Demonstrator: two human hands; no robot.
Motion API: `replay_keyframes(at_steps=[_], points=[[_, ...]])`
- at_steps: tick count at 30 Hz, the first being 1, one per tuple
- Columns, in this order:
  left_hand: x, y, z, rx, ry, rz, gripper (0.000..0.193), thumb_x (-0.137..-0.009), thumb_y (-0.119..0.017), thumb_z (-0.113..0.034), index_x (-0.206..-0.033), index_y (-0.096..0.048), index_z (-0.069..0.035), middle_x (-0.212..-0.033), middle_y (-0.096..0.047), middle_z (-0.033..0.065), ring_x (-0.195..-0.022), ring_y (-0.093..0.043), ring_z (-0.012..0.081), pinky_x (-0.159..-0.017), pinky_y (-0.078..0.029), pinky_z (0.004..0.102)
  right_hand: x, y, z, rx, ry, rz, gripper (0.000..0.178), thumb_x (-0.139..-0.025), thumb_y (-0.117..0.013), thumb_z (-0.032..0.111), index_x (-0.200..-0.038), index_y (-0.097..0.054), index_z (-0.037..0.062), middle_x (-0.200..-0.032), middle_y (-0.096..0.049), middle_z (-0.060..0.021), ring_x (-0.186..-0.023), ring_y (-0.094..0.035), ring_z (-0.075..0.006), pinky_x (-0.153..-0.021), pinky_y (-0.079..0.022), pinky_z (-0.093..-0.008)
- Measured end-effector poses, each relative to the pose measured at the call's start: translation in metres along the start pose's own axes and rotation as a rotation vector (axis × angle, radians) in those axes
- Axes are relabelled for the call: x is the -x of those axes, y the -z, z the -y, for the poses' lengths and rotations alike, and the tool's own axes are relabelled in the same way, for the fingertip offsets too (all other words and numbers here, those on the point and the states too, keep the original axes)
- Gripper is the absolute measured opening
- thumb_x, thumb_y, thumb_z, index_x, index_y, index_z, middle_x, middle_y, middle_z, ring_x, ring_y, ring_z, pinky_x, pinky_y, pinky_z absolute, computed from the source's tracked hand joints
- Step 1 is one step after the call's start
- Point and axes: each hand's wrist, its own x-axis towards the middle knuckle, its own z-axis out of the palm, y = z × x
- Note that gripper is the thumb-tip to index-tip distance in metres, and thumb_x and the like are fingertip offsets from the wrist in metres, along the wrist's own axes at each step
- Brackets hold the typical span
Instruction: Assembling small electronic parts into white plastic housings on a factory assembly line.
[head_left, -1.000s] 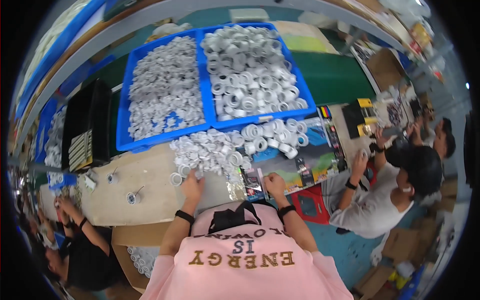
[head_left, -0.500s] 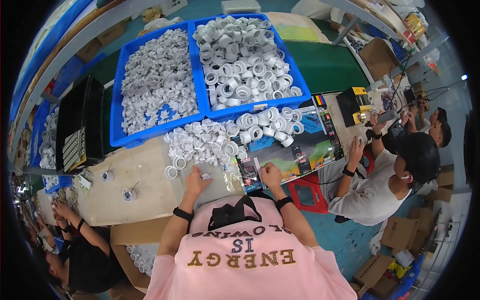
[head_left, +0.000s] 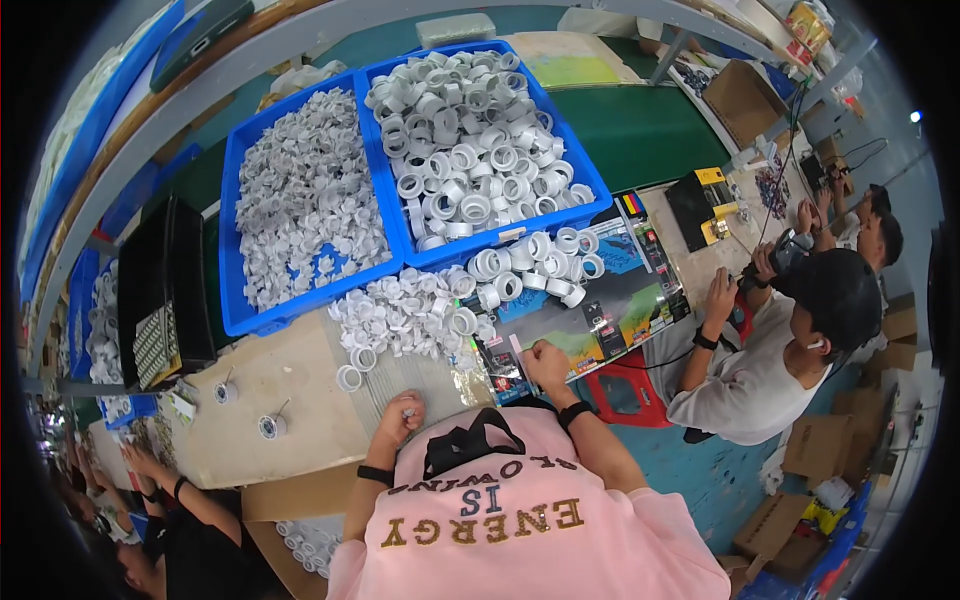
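My left hand [head_left: 402,417] is drawn in close to my body at the table's front edge. Its fingers are curled round a small white plastic piece, of which only a bit shows. My right hand [head_left: 546,366] is closed over the near edge of a colourful printed mat [head_left: 625,300]; what its fingers hold, if anything, is hidden. Beyond the left hand lies a heap of small white plastic parts [head_left: 395,308]. White plastic rings [head_left: 537,268] are heaped on the mat, and a loose ring [head_left: 349,378] lies nearest my left hand.
Two blue bins stand behind the heaps: the left bin [head_left: 240,322] holds small white parts, the right bin [head_left: 592,208] white rings. Two small round containers [head_left: 271,427] sit on the table at left. A cardboard box [head_left: 262,503] stands below. Co-workers sit on both sides; a red stool [head_left: 618,388] is at right.
My left hand has pulled back from beside the heap toward my body, and its fingers have curled in. My right hand remains closed near the mat's edge. The whole view has shifted slightly.
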Motion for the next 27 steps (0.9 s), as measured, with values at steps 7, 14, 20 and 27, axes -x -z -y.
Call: replay_keyframes(at_steps=[7, 14, 20, 27], points=[[-0.013, -0.012, 0.0, -0.086, -0.053, 0.085, 0.024, -0.083, -0.051, -0.023, -0.066, -0.043, -0.009, -0.058, -0.039, 0.0017, -0.043, -0.032, 0.0087, -0.039, -0.021, 0.0212, -0.002, 0.002, -0.001, 0.014, 0.029, -0.035, 0.023, -0.07, -0.056, 0.028, -0.065, -0.062, 0.0059, -0.063, -0.06, -0.0181, -0.061, -0.06, -0.0362, -0.059, -0.048, -0.0447], [-0.02, -0.007, -0.004, -0.214, -0.121, -0.123, 0.026, -0.084, -0.043, -0.026, -0.062, -0.044, -0.011, -0.056, -0.044, 0.0038, -0.045, -0.036, 0.0118, -0.04, -0.027, 0.0238, -0.006, -0.009, -0.007, 0.031, 0.044, -0.037, 0.027, -0.069, -0.056, 0.032, -0.066, -0.061, 0.0048, -0.064, -0.06, -0.0174, -0.063, -0.059, -0.0361, -0.057, -0.046, -0.0448], [-0.028, -0.001, 0.003, -0.142, -0.134, -0.057, 0.024, -0.082, -0.048, -0.023, -0.065, -0.05, -0.006, -0.061, -0.05, 0.0073, -0.049, -0.043, 0.0158, -0.043, -0.032, 0.0277, -0.005, -0.008, -0.014, -0.01, 0.125, -0.048, 0.027, -0.068, -0.056, 0.029, -0.06, -0.056, 0.0034, -0.059, -0.057, -0.0191, -0.057, -0.056, -0.0384, -0.052, -0.042, -0.0468], [-0.03, 0.005, 0.004, -0.144, -0.184, -0.153, 0.026, -0.079, -0.052, -0.028, -0.065, -0.051, -0.006, -0.066, -0.056, 0.0116, -0.051, -0.05, 0.0162, -0.045, -0.04, 0.0273, -0.011, -0.021, -0.031, 0.003, 0.229, -0.048, 0.028, -0.065, -0.06, 0.028, -0.065, -0.058, 0.0, -0.06, -0.054, -0.02, -0.058, -0.054, -0.0383, -0.054, -0.041, -0.0474]])
